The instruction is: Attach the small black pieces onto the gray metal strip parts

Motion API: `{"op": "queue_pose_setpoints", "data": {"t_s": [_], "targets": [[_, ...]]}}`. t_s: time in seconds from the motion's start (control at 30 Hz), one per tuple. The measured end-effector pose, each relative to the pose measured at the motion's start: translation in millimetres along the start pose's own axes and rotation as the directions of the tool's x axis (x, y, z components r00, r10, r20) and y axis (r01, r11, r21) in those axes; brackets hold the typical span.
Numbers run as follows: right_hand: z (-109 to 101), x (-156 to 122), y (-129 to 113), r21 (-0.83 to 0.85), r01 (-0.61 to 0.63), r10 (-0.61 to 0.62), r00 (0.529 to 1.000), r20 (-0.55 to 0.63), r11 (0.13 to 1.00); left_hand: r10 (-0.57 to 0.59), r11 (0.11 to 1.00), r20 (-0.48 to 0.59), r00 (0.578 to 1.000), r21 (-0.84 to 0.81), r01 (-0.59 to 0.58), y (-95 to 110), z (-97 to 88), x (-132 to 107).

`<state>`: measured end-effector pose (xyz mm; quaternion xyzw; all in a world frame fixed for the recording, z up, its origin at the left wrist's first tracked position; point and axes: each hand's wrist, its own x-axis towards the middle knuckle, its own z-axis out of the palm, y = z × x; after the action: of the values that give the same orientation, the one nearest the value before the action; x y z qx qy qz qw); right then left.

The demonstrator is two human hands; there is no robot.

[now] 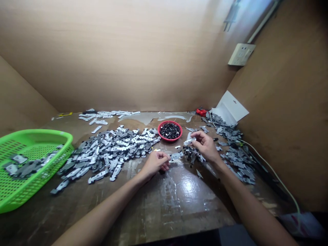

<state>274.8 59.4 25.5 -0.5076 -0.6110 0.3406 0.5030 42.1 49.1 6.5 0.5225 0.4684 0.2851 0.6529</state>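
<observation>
While low over a worn brown wood bench, two bare arms, coming in from the bottom, and at their ends two hands, not touching. Between the hands, a small flat grey metal clip, long and thin, its long side lying left to right. Nearer to it, the left hand, with the clip's left end right at the curled left fingers. Fingers closed up small there, but no telling if really gripping the clip, with the tips partly hidden. A little farther off, the right hand, up and to the right of the clip, thumb and fingers pinched narrow on a small silver metal strip. Just under that hand, a small dark heap of metal bits, right by the clip's right end.

Up ahead of the hands, a round red plastic bowl, full to the top with tiny black parts. Off to the left, a bright green plastic basket with lots of little holes, and a few grey metal pieces lying inside. Between basket and bowl, a wide spread of silver and grey metal pieces, all loose on the wood. To the right, one more grey pile.
</observation>
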Motion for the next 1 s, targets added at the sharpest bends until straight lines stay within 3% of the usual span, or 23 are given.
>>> {"op": "queue_pose_setpoints", "data": {"t_s": [0.17,0.4,0.63,1.0], "targets": [[6.5,-6.5,-13.9,0.175,-0.112,0.1,0.992,0.072,0.978,-0.002,1.0,0.003,1.0,-0.011,0.002,-0.9,0.1,1.4],[12.8,-13.7,-28.7,-0.047,0.045,-0.047,0.998,-0.045,0.998,0.003,1.0,-0.007,1.0,-0.019,-0.003,4.3,2.4,-1.2],[26.3,-21.1,-27.4,-0.008,-0.094,0.095,0.99,0.109,0.995,0.017,1.0,-0.008,1.0,-0.023,-0.018,1.3,1.6,0.1],[34.4,-23.6,-13.6,-0.097,-0.096,0.106,0.989,0.1,0.991,0.034,0.999,0.007,0.999,-0.008,-0.034,0.5,1.6,0.5]]}}
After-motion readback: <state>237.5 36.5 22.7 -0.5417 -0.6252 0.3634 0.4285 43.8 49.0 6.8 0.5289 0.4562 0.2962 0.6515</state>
